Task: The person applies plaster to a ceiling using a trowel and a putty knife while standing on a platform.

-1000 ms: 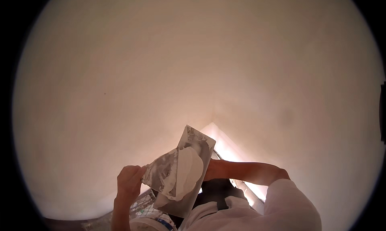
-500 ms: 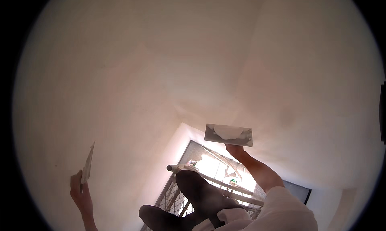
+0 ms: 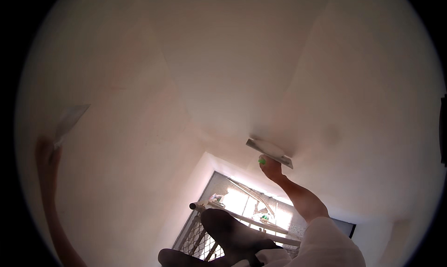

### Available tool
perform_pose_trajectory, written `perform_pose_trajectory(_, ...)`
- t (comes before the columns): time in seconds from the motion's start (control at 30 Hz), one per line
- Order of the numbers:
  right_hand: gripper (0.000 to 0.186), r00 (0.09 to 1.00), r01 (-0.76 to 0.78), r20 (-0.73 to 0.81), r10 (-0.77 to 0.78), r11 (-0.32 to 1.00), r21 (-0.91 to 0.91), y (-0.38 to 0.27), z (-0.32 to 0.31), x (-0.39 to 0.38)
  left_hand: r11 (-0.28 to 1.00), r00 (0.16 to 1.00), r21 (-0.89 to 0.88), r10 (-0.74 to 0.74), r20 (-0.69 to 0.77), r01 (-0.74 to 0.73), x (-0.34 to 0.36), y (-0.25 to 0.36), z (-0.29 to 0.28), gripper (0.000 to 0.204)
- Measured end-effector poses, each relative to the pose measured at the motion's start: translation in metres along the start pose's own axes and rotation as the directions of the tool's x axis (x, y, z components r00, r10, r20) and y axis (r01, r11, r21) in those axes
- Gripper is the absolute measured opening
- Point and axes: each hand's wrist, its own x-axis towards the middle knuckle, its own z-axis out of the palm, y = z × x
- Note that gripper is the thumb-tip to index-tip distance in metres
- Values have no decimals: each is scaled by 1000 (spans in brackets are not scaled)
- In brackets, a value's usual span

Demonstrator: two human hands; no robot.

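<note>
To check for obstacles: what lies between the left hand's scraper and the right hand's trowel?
In the head view, only bare wall shows between scraper and trowel.

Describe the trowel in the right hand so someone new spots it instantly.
Find the bright opening at lower centre. Above it and to the right, the raised right hand grips the trowel, a long, narrow-looking plate tilted down to the right. Green shows at the grip, unlike on the pale scraper in the left hand, far left.
</note>
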Motion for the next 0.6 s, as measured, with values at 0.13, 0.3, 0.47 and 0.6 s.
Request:
perform_pose_trajectory(0.13, 19, 1000, 21, 18, -22, 996, 88, -64, -76, 8, 971, 975, -88, 219, -42, -222, -20, -46, 15, 51)
perform_pose_trajectory(0.3, 17, 993, 118, -11, -118, 971, 206, -139, -224, 29, 918, 981, -359, 190, 30, -167, -25, -20, 13, 41)
perform_pose_trajectory(0.47, 13, 988, 52, 110, -109, 905, 423, -253, -390, 52, 945, 986, -283, 163, -36, -166, -37, -18, -13, 31)
perform_pose_trajectory(0.6, 14, 983, 92, 79, -169, 808, 582, -320, -512, 64, 947, 981, -294, 165, 97, -130, -44, 13, -51, 24)
